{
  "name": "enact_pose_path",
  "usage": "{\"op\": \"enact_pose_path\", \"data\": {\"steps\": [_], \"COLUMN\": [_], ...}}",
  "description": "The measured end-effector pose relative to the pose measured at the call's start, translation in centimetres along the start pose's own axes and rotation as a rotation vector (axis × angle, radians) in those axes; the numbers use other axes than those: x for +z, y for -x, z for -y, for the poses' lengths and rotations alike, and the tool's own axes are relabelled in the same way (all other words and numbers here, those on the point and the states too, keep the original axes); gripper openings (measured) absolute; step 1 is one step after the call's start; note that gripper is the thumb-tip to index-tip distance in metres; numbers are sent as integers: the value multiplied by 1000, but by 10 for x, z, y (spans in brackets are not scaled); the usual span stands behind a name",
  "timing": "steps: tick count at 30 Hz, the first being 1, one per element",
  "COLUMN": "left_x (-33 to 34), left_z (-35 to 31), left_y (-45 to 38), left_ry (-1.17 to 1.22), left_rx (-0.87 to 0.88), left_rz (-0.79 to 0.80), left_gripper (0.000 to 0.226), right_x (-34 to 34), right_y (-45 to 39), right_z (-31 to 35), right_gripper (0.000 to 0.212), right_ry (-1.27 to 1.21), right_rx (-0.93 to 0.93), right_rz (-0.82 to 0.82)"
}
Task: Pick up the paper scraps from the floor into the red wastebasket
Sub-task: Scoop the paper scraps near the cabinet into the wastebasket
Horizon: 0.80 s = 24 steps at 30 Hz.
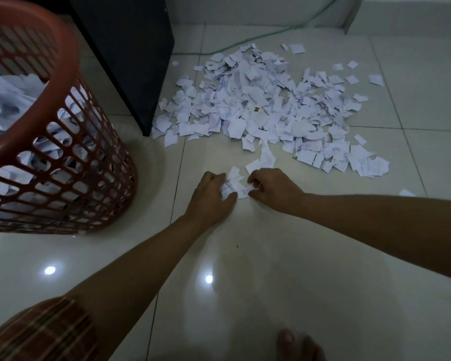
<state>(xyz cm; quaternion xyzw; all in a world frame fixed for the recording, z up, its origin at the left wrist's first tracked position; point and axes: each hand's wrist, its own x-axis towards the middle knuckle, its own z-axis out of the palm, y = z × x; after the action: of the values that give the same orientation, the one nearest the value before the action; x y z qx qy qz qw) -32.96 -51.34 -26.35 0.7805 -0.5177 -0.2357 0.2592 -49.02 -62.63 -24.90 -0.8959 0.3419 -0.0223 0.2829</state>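
**White scraps bunched between both hands, basket off to the left**

White paper scraps (233,185) lie on the floor (297,256), squeezed between the left hand (210,195) and right hand (274,188), whose curled fingers (253,175) pinch the bunch from each side. Beyond them spreads the main pile (266,105). Partly filled, the red wastebasket (63,142) stands to the left, nearer the left hand.

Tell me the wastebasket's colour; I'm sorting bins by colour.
The perforated plastic wastebasket is red, with a lattice wall; the head view shows it best.
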Motion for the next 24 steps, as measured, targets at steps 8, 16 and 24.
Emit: {"op": "enact_pose_path", "data": {"steps": [8,16,24], "left_x": [15,10,11], "left_z": [-19,-14,-14], "left_y": [-10,-19,-34], "left_ry": [-71,-16,-33], "left_rx": [-49,-20,-18], "left_rz": [48,-43,-36], "left_gripper": [88,33,17], "right_x": [-15,-11,-11], "right_y": [-8,-12,-12], "right_z": [-12,-23,-23], "right_gripper": [50,93,92], "right_ry": [127,100,95], "right_rx": [43,129,19], "right_rz": [-107,4,51]}}
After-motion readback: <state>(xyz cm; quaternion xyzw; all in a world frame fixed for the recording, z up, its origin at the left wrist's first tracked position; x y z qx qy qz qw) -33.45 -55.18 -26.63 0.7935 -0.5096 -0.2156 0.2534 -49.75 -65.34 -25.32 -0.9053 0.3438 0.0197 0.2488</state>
